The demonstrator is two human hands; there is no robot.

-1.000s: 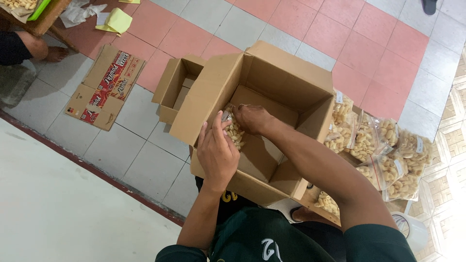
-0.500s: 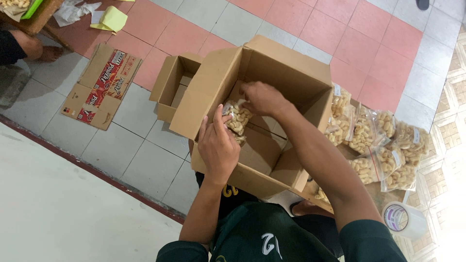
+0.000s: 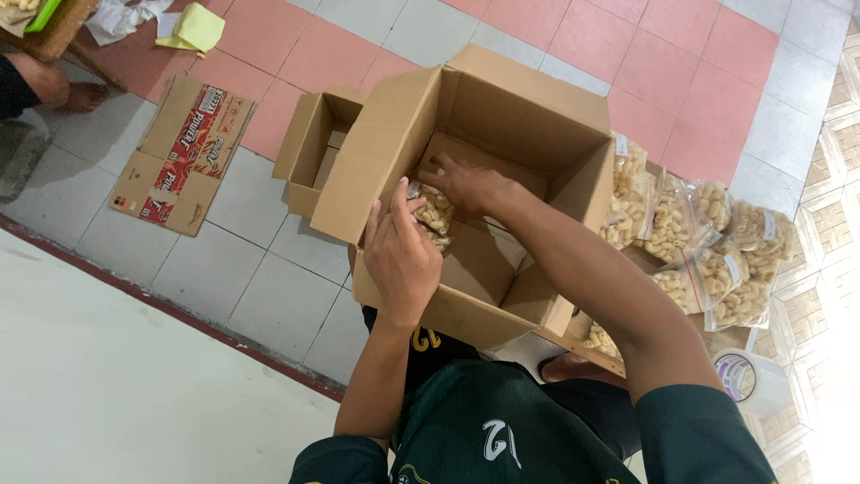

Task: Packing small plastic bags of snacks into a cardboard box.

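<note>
Both hands grip 1 clear snack bag (image 3: 434, 215) inside the large cardboard box (image 3: 502, 116): left hand (image 3: 400, 255) closed on its 6 o'clock edge, right hand (image 3: 466, 184) pinching its 12 o'clock edge. Best kept level, pressed flat to the box floor.

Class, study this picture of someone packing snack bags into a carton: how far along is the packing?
Done: very little; the large carton shows mostly bare cardboard inside. In hand: the left hand and right hand hold one clear snack bag low inside the carton. Left: a pile of filled snack bags lies on the floor beside it, unpacked.
</note>
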